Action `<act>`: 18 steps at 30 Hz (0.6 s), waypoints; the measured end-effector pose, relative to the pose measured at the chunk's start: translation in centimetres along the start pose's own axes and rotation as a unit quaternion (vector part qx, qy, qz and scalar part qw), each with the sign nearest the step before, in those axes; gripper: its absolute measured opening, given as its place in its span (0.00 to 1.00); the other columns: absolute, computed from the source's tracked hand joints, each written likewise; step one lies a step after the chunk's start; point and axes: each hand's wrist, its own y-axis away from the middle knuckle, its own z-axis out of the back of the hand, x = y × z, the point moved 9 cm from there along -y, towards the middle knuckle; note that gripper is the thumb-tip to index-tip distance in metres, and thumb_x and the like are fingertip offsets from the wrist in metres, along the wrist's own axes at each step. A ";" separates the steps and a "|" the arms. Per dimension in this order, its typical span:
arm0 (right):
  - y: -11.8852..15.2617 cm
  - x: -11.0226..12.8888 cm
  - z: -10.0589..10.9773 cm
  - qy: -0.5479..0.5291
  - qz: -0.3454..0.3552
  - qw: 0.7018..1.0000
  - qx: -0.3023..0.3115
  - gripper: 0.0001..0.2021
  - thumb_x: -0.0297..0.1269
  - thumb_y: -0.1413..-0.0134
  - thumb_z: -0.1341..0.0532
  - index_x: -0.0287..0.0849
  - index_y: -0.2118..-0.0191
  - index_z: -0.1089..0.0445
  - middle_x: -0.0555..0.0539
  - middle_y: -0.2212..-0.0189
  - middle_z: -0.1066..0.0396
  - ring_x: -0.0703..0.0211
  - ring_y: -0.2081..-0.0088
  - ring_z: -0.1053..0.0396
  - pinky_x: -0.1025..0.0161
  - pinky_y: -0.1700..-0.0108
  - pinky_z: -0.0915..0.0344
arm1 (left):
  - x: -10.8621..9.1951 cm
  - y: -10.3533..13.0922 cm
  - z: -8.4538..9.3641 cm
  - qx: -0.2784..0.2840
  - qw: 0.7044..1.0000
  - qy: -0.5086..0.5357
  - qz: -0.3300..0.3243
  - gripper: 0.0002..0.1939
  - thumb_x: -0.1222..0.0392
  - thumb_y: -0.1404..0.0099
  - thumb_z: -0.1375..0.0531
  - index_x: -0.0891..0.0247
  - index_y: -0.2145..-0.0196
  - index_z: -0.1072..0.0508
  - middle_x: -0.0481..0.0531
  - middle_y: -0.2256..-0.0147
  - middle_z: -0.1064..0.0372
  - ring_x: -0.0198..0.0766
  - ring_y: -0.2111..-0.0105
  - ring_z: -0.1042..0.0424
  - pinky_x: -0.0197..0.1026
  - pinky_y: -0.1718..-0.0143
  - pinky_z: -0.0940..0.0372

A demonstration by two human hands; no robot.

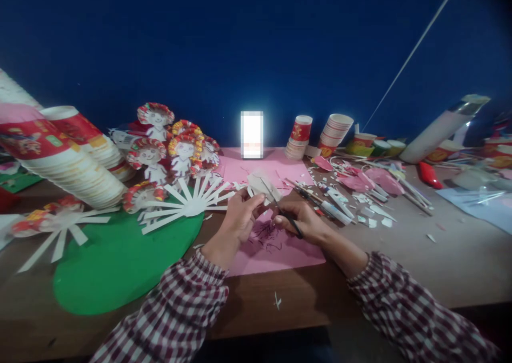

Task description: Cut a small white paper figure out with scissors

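Observation:
My left hand (243,212) pinches a small piece of white paper (258,184) in front of me. Scissors (295,223) with dark handles are gripped in my right hand (306,220), their blades pointing up and left at the paper. How far the blades are apart is too blurred to tell. Beneath both hands lies a pink sheet (296,253) with dark scribbles or scraps on it. Left of my left hand, a white paper cup cut into spread strips (194,206) rests on a green oval sheet (132,267).
Tall stacks of red and white paper cups (76,160) lean at the left. Paper dolls with patterned red and yellow rims (184,147) stand behind the green sheet. Pens (326,206) and white paper scraps (372,214) litter the right side. A bright blurred screen (252,134) stands at the back.

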 end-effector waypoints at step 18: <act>0.0 -0.6 -0.6 -0.049 -0.026 0.996 0.076 0.24 0.58 0.49 0.40 0.36 0.71 0.34 0.54 0.82 0.41 0.70 0.83 0.42 0.71 0.81 0.45 | -0.6 0.2 0.3 -0.003 0.997 -0.071 0.023 0.18 0.62 0.54 0.32 0.65 0.63 0.28 0.51 0.67 0.28 0.35 0.70 0.28 0.37 0.68 0.32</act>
